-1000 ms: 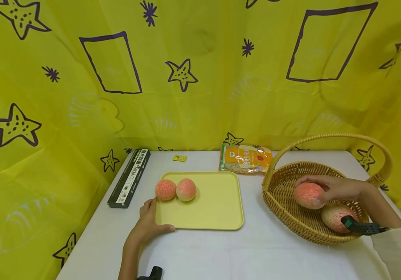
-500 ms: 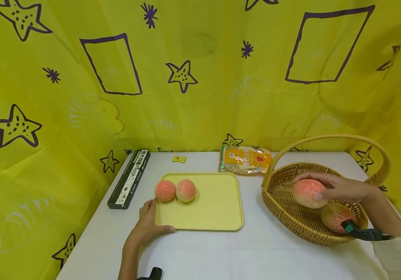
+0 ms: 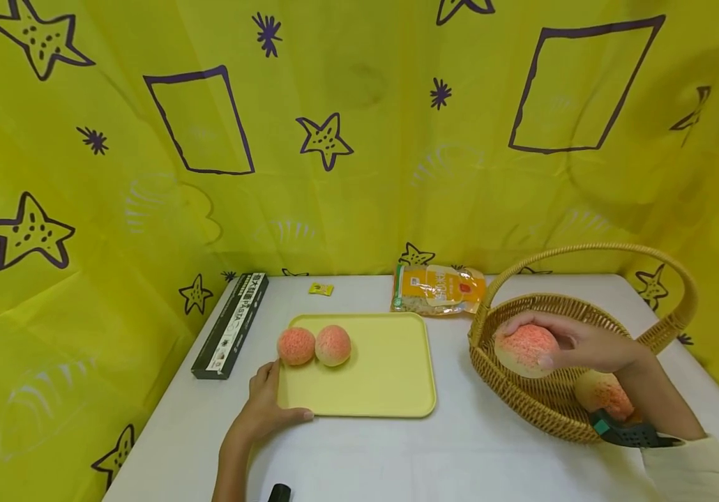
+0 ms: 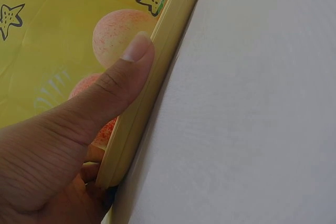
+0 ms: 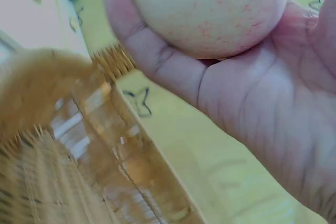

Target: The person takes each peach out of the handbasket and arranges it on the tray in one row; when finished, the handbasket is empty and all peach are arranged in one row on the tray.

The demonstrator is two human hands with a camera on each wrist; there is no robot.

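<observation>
My right hand [image 3: 598, 345] grips a pink-and-cream peach [image 3: 527, 351] over the left part of a wicker basket [image 3: 503, 380]. In the right wrist view, thumb and palm wrap the pale side of this peach [image 5: 210, 14]. Another peach [image 3: 602, 392] lies in the basket, partly covered by my forearm. My left hand [image 3: 261, 411] holds the front left corner of a yellow tray [image 3: 384, 383], its thumb [image 4: 118, 85] along the front rim and fingers at the left side. Two peaches, one redder [image 3: 296, 346] and one paler [image 3: 332, 346], sit side by side at the tray's left.
A dark pasta box [image 3: 230, 328] lies left of the tray on the white table [image 3: 365, 467]. Behind the tray are a small yellow packet [image 3: 321, 288] and an orange food bag [image 3: 439, 290]. The basket's tall handle [image 3: 591, 247] arches above it. A yellow patterned curtain [image 3: 346, 209] hangs behind.
My right hand has moved left with the peach, from the middle of the basket toward its left rim. The left hand and the tray keep their places.
</observation>
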